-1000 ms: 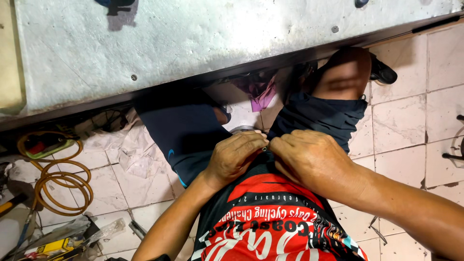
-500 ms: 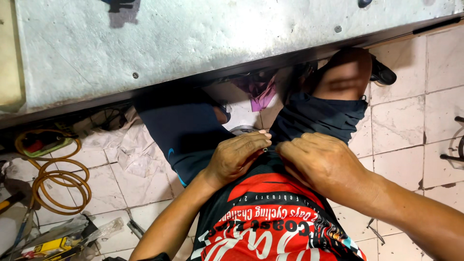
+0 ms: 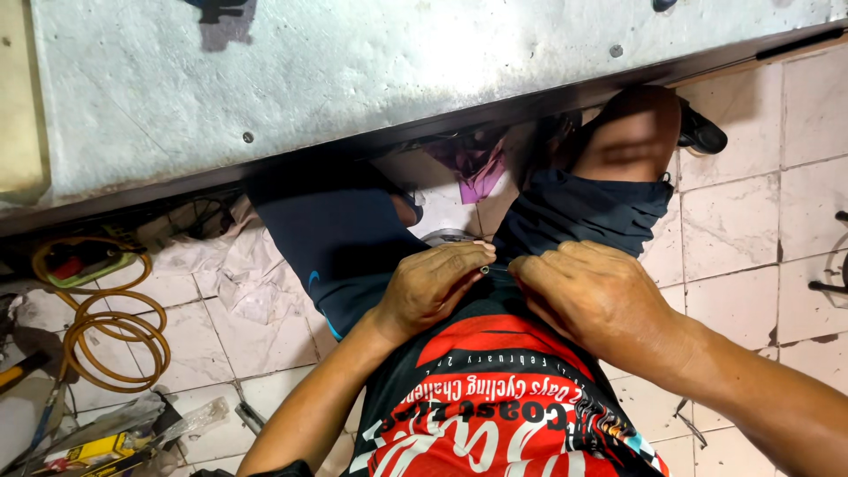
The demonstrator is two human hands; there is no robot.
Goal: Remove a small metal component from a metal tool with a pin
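Two hands meet at the person's waist, low in the head view. The left hand (image 3: 435, 287) is curled nearly closed, its thumb and forefinger pinched on a small metal zipper pull (image 3: 485, 269) at the hem of the red and black cycling jersey (image 3: 495, 397). The right hand (image 3: 594, 296) lies knuckles up just beside it, fingers folded down onto the dark fabric at the jersey's edge; what sits under those fingers is hidden, though they seem to pin the cloth. The pull lies in the narrow gap between the two hands, almost touching the right forefinger.

My judgement is that the step in hand is working this zipper at the hem. To do it well, the right hand should hold the fabric taut and flat so that the teeth line up, while the left keeps a firm pinch on the pull and draws it straight along the seam, not sideways, since loose cloth could snag.

Beyond the hands, the dark shorts (image 3: 340, 238) cover both thighs, and a grey metal table (image 3: 353, 79) edge crosses above the knees. To the left of the left hand a coiled yellow hose (image 3: 106, 331) lies on the tiled floor (image 3: 733, 230), well apart, with crumpled paper (image 3: 221, 265) nearer.
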